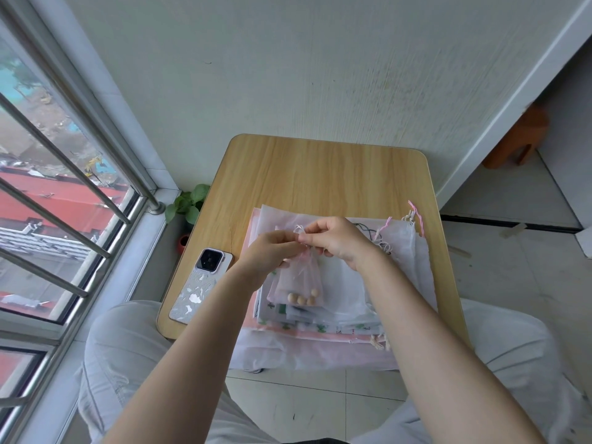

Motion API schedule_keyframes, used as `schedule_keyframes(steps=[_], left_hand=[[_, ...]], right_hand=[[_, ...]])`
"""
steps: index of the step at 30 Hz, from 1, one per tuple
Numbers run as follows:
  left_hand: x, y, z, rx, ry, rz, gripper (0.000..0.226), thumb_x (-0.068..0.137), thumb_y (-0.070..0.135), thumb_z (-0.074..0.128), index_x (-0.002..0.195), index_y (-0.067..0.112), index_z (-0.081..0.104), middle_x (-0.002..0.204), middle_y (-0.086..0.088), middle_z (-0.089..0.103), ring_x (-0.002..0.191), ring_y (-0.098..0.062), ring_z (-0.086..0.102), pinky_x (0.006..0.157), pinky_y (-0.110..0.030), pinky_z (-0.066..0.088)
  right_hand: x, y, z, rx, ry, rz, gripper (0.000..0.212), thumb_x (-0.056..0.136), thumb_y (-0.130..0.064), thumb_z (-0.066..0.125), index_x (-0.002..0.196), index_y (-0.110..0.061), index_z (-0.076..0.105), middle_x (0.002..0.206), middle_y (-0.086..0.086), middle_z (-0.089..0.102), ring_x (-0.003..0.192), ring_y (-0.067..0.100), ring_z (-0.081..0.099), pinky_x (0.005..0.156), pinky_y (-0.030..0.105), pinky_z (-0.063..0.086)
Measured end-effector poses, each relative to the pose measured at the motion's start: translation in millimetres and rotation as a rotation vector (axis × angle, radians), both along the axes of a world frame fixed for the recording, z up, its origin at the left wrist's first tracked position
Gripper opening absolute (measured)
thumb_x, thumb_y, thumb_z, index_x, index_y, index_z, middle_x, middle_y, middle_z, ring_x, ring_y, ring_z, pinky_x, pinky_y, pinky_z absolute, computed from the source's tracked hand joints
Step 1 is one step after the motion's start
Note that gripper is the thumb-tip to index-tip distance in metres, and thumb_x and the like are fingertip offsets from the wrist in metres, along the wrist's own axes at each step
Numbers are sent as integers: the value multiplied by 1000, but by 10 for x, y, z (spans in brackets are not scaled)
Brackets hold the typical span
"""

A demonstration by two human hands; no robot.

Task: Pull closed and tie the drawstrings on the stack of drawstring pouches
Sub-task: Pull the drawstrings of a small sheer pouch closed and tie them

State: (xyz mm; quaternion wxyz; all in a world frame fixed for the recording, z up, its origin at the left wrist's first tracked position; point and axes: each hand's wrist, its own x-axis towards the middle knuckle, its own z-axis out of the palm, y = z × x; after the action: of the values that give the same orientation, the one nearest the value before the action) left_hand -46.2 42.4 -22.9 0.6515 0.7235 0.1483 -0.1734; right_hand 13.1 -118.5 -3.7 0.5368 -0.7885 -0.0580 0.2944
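Item, frame centre: small pink pouch point(299, 277) holding wooden beads point(302, 298), neck gathered; left hand point(272, 251) and right hand point(336, 240) pinching its drawstring point(299, 230), knot unfinished. Stack point(384, 283) beneath: untied.

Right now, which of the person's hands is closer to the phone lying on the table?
Left. The left hand is just right of the phone, pinching the pouch's drawstring; the right hand is farther right, beyond it.

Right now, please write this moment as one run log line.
step: tying drawstring | left hand: pinches string | right hand: pinches string | pouch: pink, holds beads, above stack
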Motion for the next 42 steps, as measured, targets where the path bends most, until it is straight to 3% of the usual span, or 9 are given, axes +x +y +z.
schedule_keyframes(steps=[7, 12, 18, 26, 29, 31, 33, 36, 42], left_hand=[[30, -30, 17, -61, -2, 150, 32, 71, 14, 78, 102, 11, 71, 82, -2, 69, 72, -13, 56, 64, -24, 38], [30, 37, 20, -143, 65, 159, 20, 88, -3, 62, 105, 6, 67, 66, -1, 48, 55, -10, 40, 56, -20, 34], [36, 96, 134, -286, 111, 48, 16, 86, -4, 64, 96, 8, 66, 71, -3, 61, 55, -10, 50, 51, -19, 37], [-6, 192, 30, -213, 165, 122, 2, 90, 6, 65, 88, 6, 65, 65, -1, 50, 52, -11, 42, 49, -20, 38], [-5, 176, -3, -147, 159, 197, 15, 89, 3, 64, 103, 0, 67, 70, -5, 57, 56, -13, 46, 53, -21, 42], [2, 130, 16, -119, 106, 270, 16, 90, 3, 60, 105, 2, 66, 76, -9, 64, 60, -14, 51, 57, -23, 42], [14, 108, 13, -100, 46, 343, 16, 91, 2, 58, 105, 7, 65, 81, -9, 69, 66, -15, 56, 63, -25, 43], [17, 112, 6, -129, -22, 379, 18, 90, 2, 57, 105, 11, 63, 84, -6, 73, 75, -15, 62, 68, -26, 44], [7, 128, 6, -350, -32, 416, 16, 94, 1, 55, 109, 5, 58, 86, -9, 70, 78, -21, 69, 66, -26, 51]], right_hand=[[16, -23, -17, 99, 51, -21, 12, 86, -6, 70, 91, -15, 64, 83, 2, 63, 59, 8, 50, 51, 15, 39], [-3, -93, 0, 77, 93, 68, 19, 85, 2, 64, 99, -11, 62, 83, 8, 59, 58, 10, 51, 51, 20, 38], [-34, 18, -13, -2, 69, 59, 23, 83, 5, 61, 102, -7, 60, 81, 12, 60, 55, 11, 53, 49, 22, 38], [77, -50, -91, -215, -123, -244, 15, 83, -3, 53, 75, -15, 59, 63, 4, 59, 51, 15, 56, 51, 24, 42], [120, -72, -106, -139, -131, -394, 19, 82, -1, 49, 91, -14, 58, 71, 7, 63, 52, 17, 59, 57, 29, 49], [139, -65, -134, -110, -184, -458, 28, 82, -3, 52, 108, -14, 53, 87, 5, 62, 70, 23, 64, 72, 36, 55], [125, -52, -119, -177, -269, -380, 31, 83, -4, 54, 112, -14, 57, 100, 5, 58, 87, 24, 62, 78, 34, 52], [18, 19, -32, -191, -228, -58, 31, 86, 2, 46, 97, -16, 69, 91, -1, 67, 74, 16, 63, 63, 24, 48], [-86, 182, -54, -236, -61, 256, 31, 83, 6, 43, 93, -16, 62, 81, 11, 67, 61, 22, 62, 72, 51, 57]])
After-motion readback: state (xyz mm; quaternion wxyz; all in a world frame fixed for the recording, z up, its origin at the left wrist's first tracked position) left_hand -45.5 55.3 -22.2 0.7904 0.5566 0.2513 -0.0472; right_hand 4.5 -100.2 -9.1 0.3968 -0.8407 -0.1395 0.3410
